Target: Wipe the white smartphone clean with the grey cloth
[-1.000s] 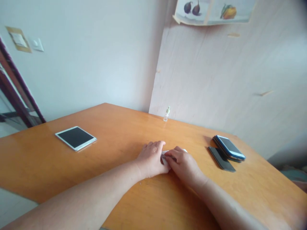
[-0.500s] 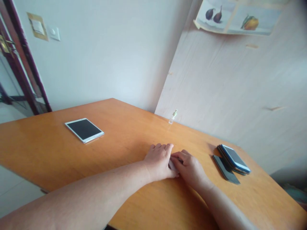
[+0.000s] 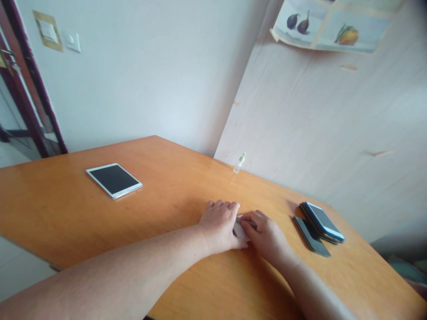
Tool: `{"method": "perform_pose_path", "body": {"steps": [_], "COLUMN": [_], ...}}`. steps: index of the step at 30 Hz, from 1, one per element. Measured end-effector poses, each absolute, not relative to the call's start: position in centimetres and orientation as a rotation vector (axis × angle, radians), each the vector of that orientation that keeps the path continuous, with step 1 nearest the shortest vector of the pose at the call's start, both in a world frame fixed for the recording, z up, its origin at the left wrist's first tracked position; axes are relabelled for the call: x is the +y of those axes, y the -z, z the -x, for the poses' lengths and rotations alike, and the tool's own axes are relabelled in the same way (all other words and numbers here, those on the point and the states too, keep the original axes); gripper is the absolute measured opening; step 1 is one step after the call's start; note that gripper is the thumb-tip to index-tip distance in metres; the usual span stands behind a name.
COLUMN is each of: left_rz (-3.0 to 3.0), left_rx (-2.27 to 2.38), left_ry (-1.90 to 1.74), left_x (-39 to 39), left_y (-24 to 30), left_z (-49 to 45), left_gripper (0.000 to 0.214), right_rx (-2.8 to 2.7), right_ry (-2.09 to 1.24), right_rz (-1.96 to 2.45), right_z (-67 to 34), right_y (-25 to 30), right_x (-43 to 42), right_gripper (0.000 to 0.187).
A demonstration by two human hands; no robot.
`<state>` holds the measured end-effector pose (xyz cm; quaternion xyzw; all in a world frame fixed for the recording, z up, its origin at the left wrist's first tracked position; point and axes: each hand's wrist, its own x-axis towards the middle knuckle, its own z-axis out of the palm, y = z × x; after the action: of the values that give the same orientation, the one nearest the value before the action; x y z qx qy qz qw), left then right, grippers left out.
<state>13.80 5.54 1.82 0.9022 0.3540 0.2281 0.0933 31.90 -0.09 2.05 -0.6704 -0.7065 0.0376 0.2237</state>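
On the wooden table (image 3: pixel 173 195), my two hands meet over a small, flat, pale grey thing (image 3: pixel 239 229). Most of it is covered, so I cannot make out its kind. My left hand (image 3: pixel 220 224) grips it from the left, thumb on the near side and fingers curled along the far side. The fingers of my right hand (image 3: pixel 267 233) are bent and pressed together on top of its right part. A dark patch shows under those fingers; whether they pinch a separate thing there is hidden.
A white tablet (image 3: pixel 115 180) with a dark screen lies on the left. To the right, a blue-edged phone (image 3: pixel 324 220) tops a small stack, with a dark grey folded case (image 3: pixel 310 236) beside it. A small clear pump bottle (image 3: pixel 238 163) stands at the back edge.
My right hand has shifted slightly right, and more of the pale thing shows between my hands. My left hand keeps its hold. The whole view has turned a little.
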Motion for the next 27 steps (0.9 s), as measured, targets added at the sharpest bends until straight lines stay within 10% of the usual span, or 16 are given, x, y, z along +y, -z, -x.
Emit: {"method": "perform_pose_path", "body": {"steps": [27], "left_rz": [-2.712], "left_rx": [1.034], "left_ry": [-0.608], "left_x": [5.4], "left_y": [-2.6], "left_z": [-13.7], "left_gripper": [0.061], "right_rx": [-2.017], "right_ry": [-0.326], "right_rz": [1.767], "right_z": [-33.5], "right_y": [-4.5], "right_x": [-2.5], "right_gripper": [0.015]}}
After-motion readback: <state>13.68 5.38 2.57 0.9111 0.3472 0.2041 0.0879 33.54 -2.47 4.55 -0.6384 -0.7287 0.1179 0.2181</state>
